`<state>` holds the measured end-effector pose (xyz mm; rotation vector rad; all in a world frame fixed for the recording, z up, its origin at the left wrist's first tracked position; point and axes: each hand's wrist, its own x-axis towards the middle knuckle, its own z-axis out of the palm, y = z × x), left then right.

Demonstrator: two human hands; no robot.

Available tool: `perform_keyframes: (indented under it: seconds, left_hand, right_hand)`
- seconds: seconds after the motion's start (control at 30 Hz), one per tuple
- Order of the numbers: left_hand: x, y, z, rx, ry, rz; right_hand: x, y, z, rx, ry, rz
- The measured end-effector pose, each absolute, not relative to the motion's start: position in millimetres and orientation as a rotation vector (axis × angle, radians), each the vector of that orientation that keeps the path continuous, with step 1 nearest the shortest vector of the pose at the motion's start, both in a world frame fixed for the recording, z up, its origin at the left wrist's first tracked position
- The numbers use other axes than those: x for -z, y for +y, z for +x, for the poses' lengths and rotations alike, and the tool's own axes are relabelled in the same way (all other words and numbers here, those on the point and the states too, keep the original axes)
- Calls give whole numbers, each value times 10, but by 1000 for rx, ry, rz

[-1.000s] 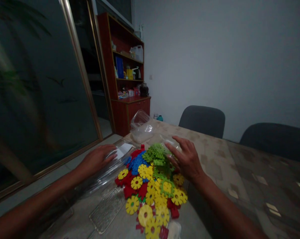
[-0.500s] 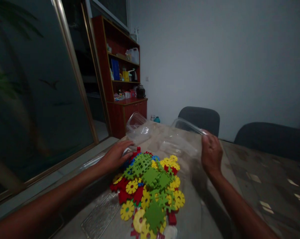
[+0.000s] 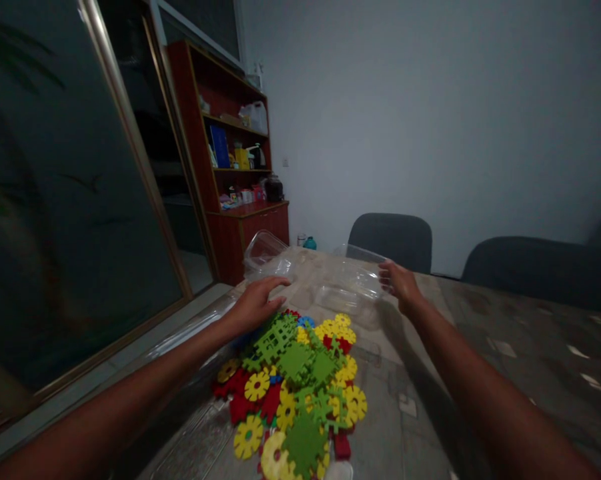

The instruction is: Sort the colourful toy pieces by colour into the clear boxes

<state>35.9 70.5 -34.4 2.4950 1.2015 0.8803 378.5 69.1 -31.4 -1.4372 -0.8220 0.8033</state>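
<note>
A pile of flat plastic building pieces [image 3: 295,380], yellow gear discs, red pieces, green lattice pieces and a little blue, lies on the table in front of me. My left hand [image 3: 257,303] rests with fingers stretched out at the pile's far left edge, touching it. My right hand [image 3: 401,285] is farther out, fingers closed on the rim of a clear plastic container [image 3: 353,280] that sits just beyond the pile.
A second clear container [image 3: 265,250] stands at the table's far left corner. Two dark chairs [image 3: 390,240] line the far side of the patterned table [image 3: 480,347]. A red shelf cabinet [image 3: 230,167] and a glass door [image 3: 70,200] are to the left.
My right hand lifted the clear container off the pile, spilling the green pieces onto it, and carried it away to the far side. My left hand moved from the wrapper to the pile's edge.
</note>
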Motion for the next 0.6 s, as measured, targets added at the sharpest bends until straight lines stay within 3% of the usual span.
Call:
perform_keyframes:
  seconds: [0.6]
  left_hand:
    - [361,1395,1187,-677,1399,1919]
  right_hand:
    - [500,953,3713,-801,-1069,-1555]
